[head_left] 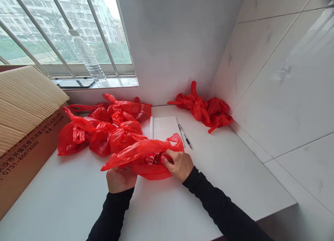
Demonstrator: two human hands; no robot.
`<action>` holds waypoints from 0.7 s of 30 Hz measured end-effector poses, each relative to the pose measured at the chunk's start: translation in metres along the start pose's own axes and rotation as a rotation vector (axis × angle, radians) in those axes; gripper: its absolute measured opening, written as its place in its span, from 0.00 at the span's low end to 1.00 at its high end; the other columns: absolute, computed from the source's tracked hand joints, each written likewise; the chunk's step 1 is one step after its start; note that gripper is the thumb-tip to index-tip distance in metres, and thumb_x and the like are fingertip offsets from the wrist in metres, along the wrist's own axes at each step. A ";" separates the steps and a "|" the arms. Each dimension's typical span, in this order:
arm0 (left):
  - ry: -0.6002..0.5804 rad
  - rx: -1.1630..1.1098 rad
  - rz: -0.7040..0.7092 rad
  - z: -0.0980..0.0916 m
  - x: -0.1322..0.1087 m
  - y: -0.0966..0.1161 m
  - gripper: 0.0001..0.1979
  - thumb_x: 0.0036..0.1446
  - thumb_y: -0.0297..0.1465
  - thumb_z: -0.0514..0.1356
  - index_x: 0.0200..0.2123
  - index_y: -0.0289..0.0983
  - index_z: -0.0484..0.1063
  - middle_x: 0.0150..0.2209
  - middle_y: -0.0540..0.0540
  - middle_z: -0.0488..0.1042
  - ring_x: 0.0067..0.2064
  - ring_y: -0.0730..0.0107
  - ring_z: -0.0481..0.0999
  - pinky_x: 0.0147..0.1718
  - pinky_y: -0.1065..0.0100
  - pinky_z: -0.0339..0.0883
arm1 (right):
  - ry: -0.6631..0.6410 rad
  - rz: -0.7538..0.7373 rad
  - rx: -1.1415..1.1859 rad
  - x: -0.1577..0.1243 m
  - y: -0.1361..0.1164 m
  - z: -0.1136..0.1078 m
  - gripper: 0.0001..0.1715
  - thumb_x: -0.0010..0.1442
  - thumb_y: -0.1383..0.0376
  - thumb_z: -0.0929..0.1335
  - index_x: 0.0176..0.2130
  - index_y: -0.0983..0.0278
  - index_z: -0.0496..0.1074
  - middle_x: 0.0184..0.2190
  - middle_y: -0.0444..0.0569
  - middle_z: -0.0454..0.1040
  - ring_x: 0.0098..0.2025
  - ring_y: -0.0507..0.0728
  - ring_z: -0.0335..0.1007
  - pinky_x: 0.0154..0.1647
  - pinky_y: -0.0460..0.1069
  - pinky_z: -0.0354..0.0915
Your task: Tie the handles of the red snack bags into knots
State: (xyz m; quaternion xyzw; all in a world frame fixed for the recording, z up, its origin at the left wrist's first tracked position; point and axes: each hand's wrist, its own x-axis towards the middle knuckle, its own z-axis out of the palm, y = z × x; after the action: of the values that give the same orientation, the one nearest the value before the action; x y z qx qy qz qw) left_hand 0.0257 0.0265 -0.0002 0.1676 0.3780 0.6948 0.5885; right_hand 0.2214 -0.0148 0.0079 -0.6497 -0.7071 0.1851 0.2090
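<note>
A red plastic bag (151, 172) lies open on its side near the middle of the table. Small shiny red-wrapped packets (150, 159) with white print show in its mouth. My left hand (121, 179) holds the bag's left end from below; its fingers are largely hidden by the plastic. At the right side of the mouth, my right hand (180, 163) is closed, thumb and fingers curled round a small red-wrapped item at the opening. Part of that item is covered by the fingers.
Several knotted red bags (125, 134) sit at the left, and more red bags (208, 110) lie by the tiled wall. A notepad (165, 126) and a pen (184, 136) lie behind the open bag. A cardboard box (31, 129) stands left. A water bottle (90, 58) is on the windowsill.
</note>
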 end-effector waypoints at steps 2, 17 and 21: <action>0.055 -0.018 -0.048 0.005 -0.003 0.003 0.06 0.46 0.32 0.63 0.30 0.40 0.77 0.32 0.50 0.81 0.36 0.64 0.79 0.37 0.65 0.76 | -0.010 -0.040 -0.043 0.000 -0.001 0.003 0.17 0.68 0.58 0.61 0.52 0.54 0.74 0.29 0.42 0.80 0.30 0.55 0.75 0.29 0.47 0.55; 0.210 0.086 -0.139 0.010 -0.011 0.010 0.06 0.38 0.22 0.64 0.21 0.38 0.72 0.25 0.50 0.77 0.29 0.68 0.76 0.23 0.73 0.73 | -0.043 -0.115 -0.168 -0.003 -0.003 0.016 0.28 0.68 0.61 0.60 0.66 0.55 0.61 0.28 0.45 0.79 0.28 0.57 0.75 0.29 0.48 0.59; 0.175 0.095 -0.110 0.007 -0.008 0.010 0.04 0.38 0.23 0.63 0.21 0.38 0.73 0.26 0.50 0.78 0.30 0.69 0.77 0.26 0.74 0.74 | -0.044 -0.279 -0.095 -0.006 -0.003 0.018 0.30 0.64 0.68 0.62 0.63 0.52 0.64 0.29 0.42 0.79 0.29 0.55 0.74 0.29 0.47 0.59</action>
State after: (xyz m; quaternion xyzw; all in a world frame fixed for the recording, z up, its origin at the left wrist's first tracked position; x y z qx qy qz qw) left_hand 0.0261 0.0208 0.0136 0.1130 0.4690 0.6547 0.5819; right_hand 0.2095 -0.0204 -0.0061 -0.5500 -0.8029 0.1350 0.1863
